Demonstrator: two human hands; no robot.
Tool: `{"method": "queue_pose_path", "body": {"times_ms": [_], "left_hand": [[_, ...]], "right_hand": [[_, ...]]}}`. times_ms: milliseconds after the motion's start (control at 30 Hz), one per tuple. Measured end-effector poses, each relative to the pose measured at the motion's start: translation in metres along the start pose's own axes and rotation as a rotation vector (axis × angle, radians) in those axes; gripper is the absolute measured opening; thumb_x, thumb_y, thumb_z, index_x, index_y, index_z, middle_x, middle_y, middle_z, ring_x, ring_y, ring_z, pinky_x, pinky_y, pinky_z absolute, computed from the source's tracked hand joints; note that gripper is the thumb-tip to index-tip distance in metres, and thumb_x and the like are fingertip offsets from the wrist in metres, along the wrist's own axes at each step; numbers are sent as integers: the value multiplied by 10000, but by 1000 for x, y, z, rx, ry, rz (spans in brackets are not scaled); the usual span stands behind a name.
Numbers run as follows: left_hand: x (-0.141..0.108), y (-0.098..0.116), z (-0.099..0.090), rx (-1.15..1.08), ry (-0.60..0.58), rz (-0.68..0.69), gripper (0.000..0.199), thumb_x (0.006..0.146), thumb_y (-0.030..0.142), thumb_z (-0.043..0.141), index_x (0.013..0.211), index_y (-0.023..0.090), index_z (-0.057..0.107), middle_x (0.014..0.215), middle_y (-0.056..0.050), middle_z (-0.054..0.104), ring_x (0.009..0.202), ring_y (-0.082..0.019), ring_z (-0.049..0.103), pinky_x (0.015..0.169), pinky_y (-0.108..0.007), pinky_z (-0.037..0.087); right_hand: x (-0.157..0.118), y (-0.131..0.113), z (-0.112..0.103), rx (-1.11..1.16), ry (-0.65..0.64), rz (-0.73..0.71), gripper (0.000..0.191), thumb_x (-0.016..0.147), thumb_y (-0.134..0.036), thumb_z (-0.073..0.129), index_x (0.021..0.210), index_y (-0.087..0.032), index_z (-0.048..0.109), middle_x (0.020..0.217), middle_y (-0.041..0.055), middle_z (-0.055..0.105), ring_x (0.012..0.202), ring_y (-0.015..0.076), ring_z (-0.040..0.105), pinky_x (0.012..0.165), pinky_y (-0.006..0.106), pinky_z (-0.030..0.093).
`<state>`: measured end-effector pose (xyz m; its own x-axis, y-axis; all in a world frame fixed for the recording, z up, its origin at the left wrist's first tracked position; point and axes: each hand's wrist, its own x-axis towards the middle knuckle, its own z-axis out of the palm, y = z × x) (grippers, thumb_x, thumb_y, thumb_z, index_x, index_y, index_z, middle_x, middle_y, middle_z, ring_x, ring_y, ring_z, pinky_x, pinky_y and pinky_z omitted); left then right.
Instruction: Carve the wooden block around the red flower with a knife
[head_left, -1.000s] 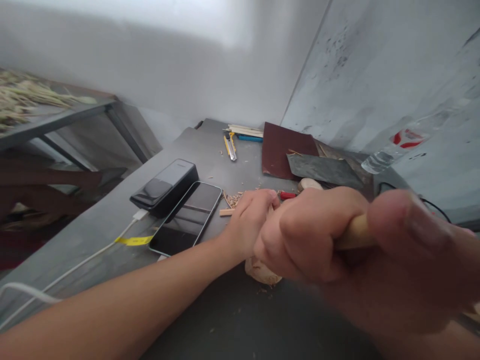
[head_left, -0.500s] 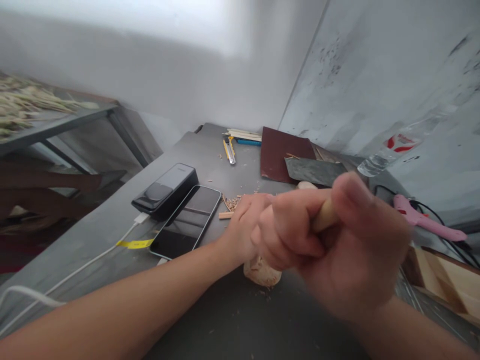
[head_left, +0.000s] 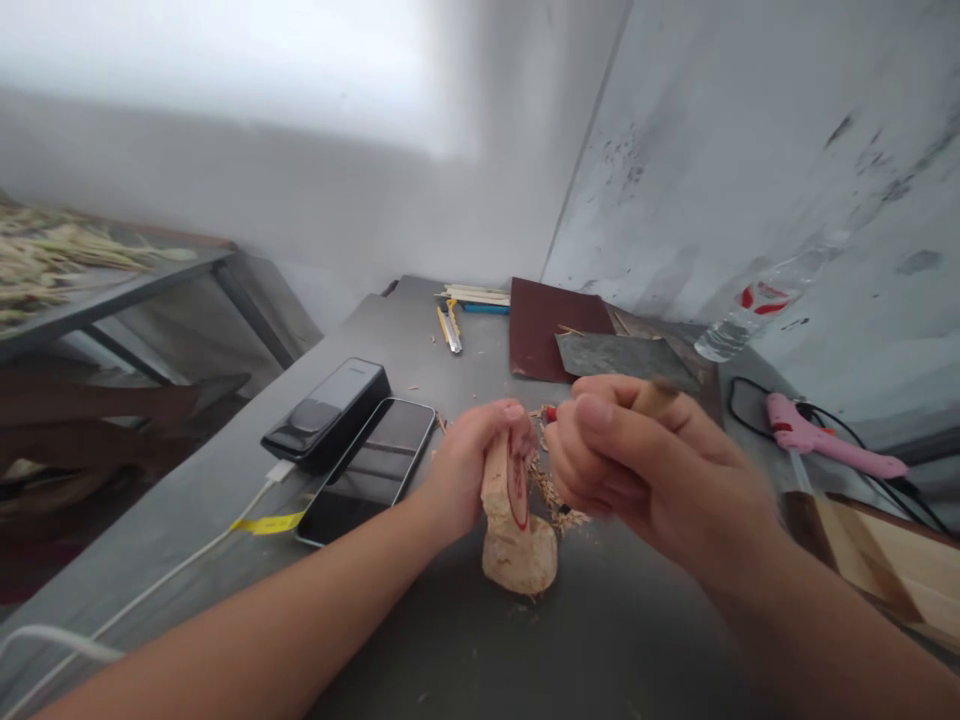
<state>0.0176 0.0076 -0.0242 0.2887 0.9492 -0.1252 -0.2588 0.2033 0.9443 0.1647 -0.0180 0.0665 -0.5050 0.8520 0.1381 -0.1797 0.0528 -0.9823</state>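
Note:
My left hand (head_left: 480, 455) is closed around the upper part of a pale carved wood block (head_left: 517, 555). The block's rounded end faces me, and a red outline is drawn on its right side. Just right of it, my right hand (head_left: 637, 450) makes a fist around a wooden-handled carving tool (head_left: 657, 398). Only the butt of the handle and a small red bit at the far side of the fist show; the tool's working end is hidden. Wood shavings (head_left: 551, 490) lie on the table between and behind the hands.
Left of the hands lie a phone (head_left: 375, 465) and a black power bank (head_left: 330, 410) with a white cable. Farther back are a yellow utility knife (head_left: 450, 328), sandpaper sheets (head_left: 551, 325) and thin sticks. A water bottle (head_left: 757, 305) and pink glue gun (head_left: 832, 437) are at right.
My right hand has drawn back from over the left hand and turned, so the wood block's red-outlined side shows. The view has tilted up slightly.

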Motion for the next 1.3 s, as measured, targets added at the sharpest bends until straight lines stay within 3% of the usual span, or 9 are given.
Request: {"method": "queue_pose_path", "body": {"times_ms": [167, 267, 300, 367, 500, 667, 867, 1100, 1300], "left_hand": [[-1, 4, 1, 39, -86, -25, 265, 735, 451, 640, 656, 222, 534, 633, 8, 551, 608, -157, 524, 598, -297, 414], [1, 11, -1, 112, -115, -53, 304, 725, 435, 722, 629, 207, 547, 613, 30, 498, 589, -127, 445, 580, -277, 328], [1, 14, -3, 130, -117, -67, 312, 723, 435, 738, 629, 204, 550, 625, 31, 496, 597, -124, 435, 581, -275, 312], [2, 17, -7, 156, -115, -109, 295, 715, 433, 743, 654, 204, 567, 677, 20, 534, 626, -131, 458, 595, -274, 321], [0, 23, -16, 200, -113, -198, 202, 717, 399, 706, 756, 210, 645, 788, -17, 641, 710, -173, 565, 637, -286, 395], [-7, 37, -28, 364, -158, -254, 179, 736, 315, 678, 874, 207, 716, 814, -44, 723, 713, -203, 638, 587, -277, 431], [-7, 48, -37, 663, -217, -306, 291, 800, 305, 698, 1070, 196, 709, 924, -37, 744, 769, -198, 655, 639, -277, 482], [-5, 40, -36, 559, -238, -229, 288, 843, 326, 746, 1094, 203, 677, 840, -13, 701, 691, -159, 582, 623, -274, 452], [-7, 28, -26, 460, -187, -180, 244, 837, 262, 747, 1046, 209, 632, 870, 10, 660, 730, -145, 584, 636, -261, 461]], "right_hand": [[-17, 12, -8, -388, 128, 61, 507, 1052, -564, 551, 672, -229, 549, 700, 22, 585, 681, 187, 524, 652, 318, 465], [-34, 22, -19, -587, 246, 84, 525, 1069, -618, 469, 718, -238, 562, 789, 38, 612, 800, 221, 588, 696, 328, 494], [-39, 25, -23, -613, 269, 65, 553, 1054, -658, 457, 703, -244, 558, 741, 29, 580, 759, 221, 569, 638, 323, 471], [-50, 26, -30, -706, 302, 147, 485, 1102, -593, 407, 825, -248, 605, 816, 30, 593, 804, 227, 567, 691, 337, 474], [-64, 19, -41, -861, 125, 311, 385, 1117, -535, 423, 910, -253, 585, 908, 23, 606, 820, 213, 569, 739, 334, 480], [-75, 7, -52, -902, -42, 426, 239, 1077, -451, 547, 978, -271, 669, 952, 18, 699, 855, 215, 650, 768, 319, 490], [-75, -7, -58, -980, -23, 465, 198, 966, -451, 668, 946, -272, 749, 813, -10, 741, 695, 188, 639, 576, 270, 438], [-73, -10, -49, -940, 128, 425, 201, 847, -448, 761, 762, -267, 767, 578, -28, 653, 526, 157, 531, 473, 263, 365], [-71, 5, -38, -974, 103, 390, 187, 886, -414, 719, 801, -248, 735, 653, -34, 694, 609, 153, 600, 552, 249, 398]]}}
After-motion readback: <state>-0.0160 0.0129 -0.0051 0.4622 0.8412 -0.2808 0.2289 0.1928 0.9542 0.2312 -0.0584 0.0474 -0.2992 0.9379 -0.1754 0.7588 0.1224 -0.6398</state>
